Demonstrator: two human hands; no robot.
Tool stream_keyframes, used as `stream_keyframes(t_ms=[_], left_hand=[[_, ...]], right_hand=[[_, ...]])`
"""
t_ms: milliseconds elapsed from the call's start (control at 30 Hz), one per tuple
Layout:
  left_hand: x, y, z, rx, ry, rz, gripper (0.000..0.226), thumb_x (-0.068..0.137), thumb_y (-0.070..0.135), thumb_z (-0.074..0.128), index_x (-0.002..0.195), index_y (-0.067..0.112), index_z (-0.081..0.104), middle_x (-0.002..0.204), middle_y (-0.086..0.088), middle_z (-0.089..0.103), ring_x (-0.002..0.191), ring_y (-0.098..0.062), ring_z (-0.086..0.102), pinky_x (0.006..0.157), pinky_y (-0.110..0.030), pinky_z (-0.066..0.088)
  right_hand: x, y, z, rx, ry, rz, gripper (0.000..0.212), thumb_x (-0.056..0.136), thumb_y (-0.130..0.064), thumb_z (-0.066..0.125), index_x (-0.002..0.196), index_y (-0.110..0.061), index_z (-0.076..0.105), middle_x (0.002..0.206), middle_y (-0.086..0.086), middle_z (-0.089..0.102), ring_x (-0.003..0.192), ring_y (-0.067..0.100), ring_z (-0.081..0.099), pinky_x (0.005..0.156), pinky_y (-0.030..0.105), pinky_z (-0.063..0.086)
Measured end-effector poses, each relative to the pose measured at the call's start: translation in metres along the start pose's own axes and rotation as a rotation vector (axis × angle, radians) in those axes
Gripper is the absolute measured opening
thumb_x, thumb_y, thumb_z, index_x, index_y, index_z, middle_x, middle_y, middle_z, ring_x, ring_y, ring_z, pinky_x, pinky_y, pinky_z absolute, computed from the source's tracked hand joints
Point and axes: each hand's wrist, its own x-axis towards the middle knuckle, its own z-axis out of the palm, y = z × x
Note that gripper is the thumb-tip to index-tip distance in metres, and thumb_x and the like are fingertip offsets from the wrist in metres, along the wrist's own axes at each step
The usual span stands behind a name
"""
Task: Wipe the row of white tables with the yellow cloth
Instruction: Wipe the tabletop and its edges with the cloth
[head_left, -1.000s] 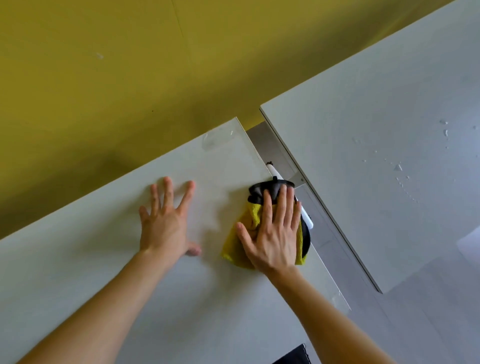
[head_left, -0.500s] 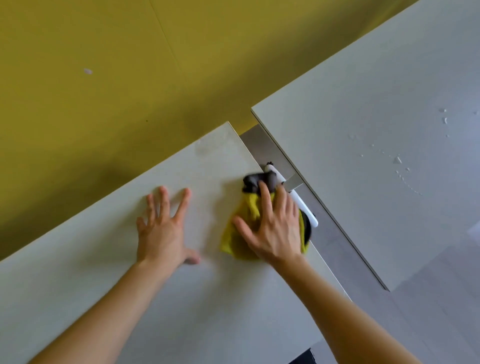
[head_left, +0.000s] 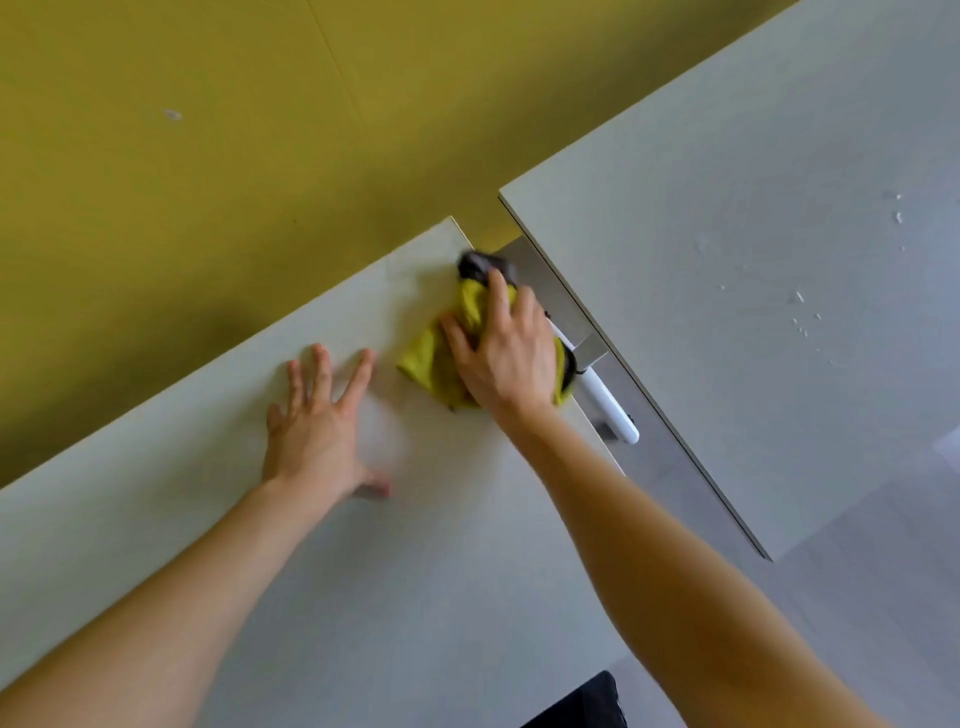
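The yellow cloth (head_left: 431, 358), bunched with a dark grey part at its far end, lies near the far right corner of the near white table (head_left: 363, 597). My right hand (head_left: 509, 353) presses down on it, fingers laid over the top and thumb spread to the left. To its left, my left hand (head_left: 317, 431) rests flat on the same table with its fingers spread. A second white table (head_left: 753, 364) stands to the right, across a narrow gap.
A white handle-like bar (head_left: 608, 410) and grey metal frame sit in the gap between the tables. Small droplets (head_left: 795, 299) dot the right table. A yellow surface (head_left: 208, 156) runs behind both tables. A black object (head_left: 582, 706) shows at the bottom edge.
My right hand has pushed the cloth away from me toward the table's far right corner. My left hand stays planted flat in about the same place.
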Motion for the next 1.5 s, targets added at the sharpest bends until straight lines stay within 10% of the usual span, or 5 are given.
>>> stream_keyframes(t_ms=[167, 400, 767, 1067, 1500], left_hand=[[-0.001, 0.001, 0.000, -0.025, 0.008, -0.008, 0.172, 0.053, 0.070, 0.100, 0.164, 0.045, -0.029, 0.178, -0.014, -0.027, 0.167, -0.044, -0.014, 0.128, -0.065, 0.030], [-0.029, 0.034, -0.001, 0.021, -0.023, 0.103, 0.145, 0.073, 0.046, 0.099, 0.172, 0.038, -0.008, 0.178, -0.016, -0.018, 0.168, -0.040, -0.006, 0.123, -0.064, 0.039], [-0.099, 0.112, 0.068, 0.138, -0.015, 0.203, 0.188, 0.041, 0.091, 0.088, 0.165, 0.018, -0.033, 0.172, -0.029, -0.032, 0.163, -0.052, -0.021, 0.122, -0.080, 0.024], [-0.094, 0.114, 0.072, 0.255, 0.022, 0.191, 0.176, 0.046, 0.095, 0.079, 0.169, 0.012, -0.016, 0.174, -0.028, -0.018, 0.163, -0.055, -0.008, 0.120, -0.076, 0.032], [-0.098, 0.114, 0.068, 0.108, -0.017, 0.151, 0.189, 0.038, 0.087, 0.091, 0.166, 0.022, -0.030, 0.174, -0.025, -0.030, 0.164, -0.049, -0.021, 0.125, -0.078, 0.020]], right_hand=[[-0.148, 0.104, -0.048, -0.077, -0.031, 0.043, 0.083, 0.101, -0.075, 0.048, 0.158, -0.016, 0.046, 0.119, 0.011, 0.058, 0.109, 0.036, 0.061, 0.094, 0.049, 0.053], [-0.003, 0.009, -0.011, 0.017, -0.066, 0.014, 0.072, 0.100, -0.069, 0.055, 0.149, -0.017, 0.046, 0.122, 0.014, 0.059, 0.108, 0.042, 0.065, 0.082, 0.046, 0.052], [-0.206, 0.164, -0.078, -0.100, -0.101, 0.135, 0.068, 0.104, -0.075, 0.047, 0.146, -0.021, 0.047, 0.125, 0.010, 0.061, 0.099, 0.039, 0.069, 0.073, 0.043, 0.054], [-0.047, 0.047, -0.030, 0.011, -0.159, 0.045, 0.070, 0.105, -0.068, 0.051, 0.149, -0.014, 0.044, 0.132, 0.019, 0.056, 0.114, 0.046, 0.063, 0.083, 0.047, 0.048], [-0.156, 0.158, -0.074, 0.002, -0.265, 0.028, 0.071, 0.100, -0.080, 0.046, 0.142, -0.023, 0.042, 0.125, 0.014, 0.063, 0.104, 0.044, 0.068, 0.076, 0.047, 0.053]])
